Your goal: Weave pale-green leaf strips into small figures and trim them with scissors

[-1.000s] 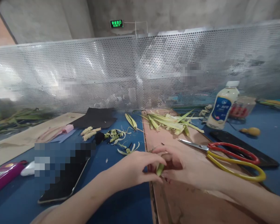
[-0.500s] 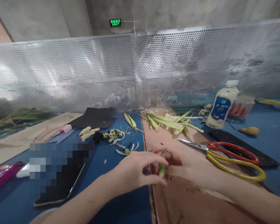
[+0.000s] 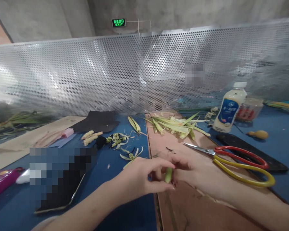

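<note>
Both hands meet low in the middle of the head view, over the edge of a brown cardboard sheet (image 3: 183, 205). My left hand (image 3: 139, 178) pinches a short piece of green stem (image 3: 168, 175) between thumb and fingers. My right hand (image 3: 195, 171) closes on the same piece from the other side, its fingertips touching the left hand's. The stem stands nearly upright between them. Scissors (image 3: 240, 163) with red and yellow handles lie on the cardboard just right of my right hand.
A pile of green leaf strips (image 3: 175, 125) lies at the cardboard's far end. Flower scraps (image 3: 118, 141) litter the blue table (image 3: 125, 211). A dark phone (image 3: 62, 189) lies left, a white bottle (image 3: 228, 109) and black tray (image 3: 250, 150) right. A perforated metal screen (image 3: 144, 70) closes the back.
Both hands have shifted slightly right and down, turning the green stem piece from tilted to nearly upright. Nothing else on the table has moved.
</note>
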{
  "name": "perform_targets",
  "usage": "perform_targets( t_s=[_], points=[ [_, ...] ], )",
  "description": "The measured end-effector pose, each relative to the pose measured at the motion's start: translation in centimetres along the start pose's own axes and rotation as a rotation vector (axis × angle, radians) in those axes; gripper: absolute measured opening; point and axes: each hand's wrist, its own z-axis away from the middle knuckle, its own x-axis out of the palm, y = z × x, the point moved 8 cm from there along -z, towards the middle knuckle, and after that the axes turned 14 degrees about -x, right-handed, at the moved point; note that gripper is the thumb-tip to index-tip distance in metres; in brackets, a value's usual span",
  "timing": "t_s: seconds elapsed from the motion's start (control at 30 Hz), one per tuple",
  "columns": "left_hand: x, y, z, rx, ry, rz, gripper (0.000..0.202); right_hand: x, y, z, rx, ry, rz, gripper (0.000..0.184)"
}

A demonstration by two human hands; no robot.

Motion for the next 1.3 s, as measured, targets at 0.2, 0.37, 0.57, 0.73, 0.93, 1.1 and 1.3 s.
perform_targets(
  t_s=[0.2,0.37,0.57,0.73,0.93,1.1,1.3],
  points=[
    [0.2,-0.6,0.2,-0.134,-0.054,0.304,0.038,-0.1,0.0,0.3,-0.004,0.023,-0.048,0.019],
    [0.4,-1.0,0.2,-0.242,-0.089,0.501,0.039,0.2,-0.8,0.4,0.044,0.064,-0.051,0.023],
    [1.1,-1.2,0.3,-0.319,-0.147,0.663,0.039,0.6,-1.2,0.7,0.107,0.145,-0.088,0.023],
    [1.9,-1.5,0.3,-0.355,-0.196,0.729,0.041,0.3,-1.2,0.9,0.059,0.218,-0.155,0.017],
    [2.3,-1.5,0.4,-0.407,-0.231,0.764,0.042,0.3,-1.5,1.0,0.052,0.205,-0.038,0.014],
    [2.3,-1.5,0.3,-0.42,-0.227,0.774,0.04,0.2,-2.0,0.9,0.044,0.229,0.079,0.013],
    [2.2,-1.5,0.4,-0.433,-0.207,0.763,0.042,0.0,-1.9,1.1,0.042,0.292,0.133,0.013]
  ],
)
